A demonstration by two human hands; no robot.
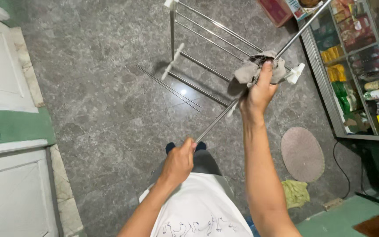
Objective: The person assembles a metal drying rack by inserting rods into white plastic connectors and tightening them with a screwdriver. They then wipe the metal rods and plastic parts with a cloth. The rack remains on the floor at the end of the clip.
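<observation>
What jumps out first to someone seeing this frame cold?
At centre, a long metal rod runs diagonally from the left hand gripping its near end up past the right hand, which presses a grey cloth around it. Behind, a steel drying rack stands on the dark tiled floor; a glass cabinet of packaged goods fills the right edge.

The metal rod [259, 77] runs out past the top edge, its middle wrapped in a grey cloth [253, 69]. The rod's near end vanishes inside the left hand [178, 163].
</observation>
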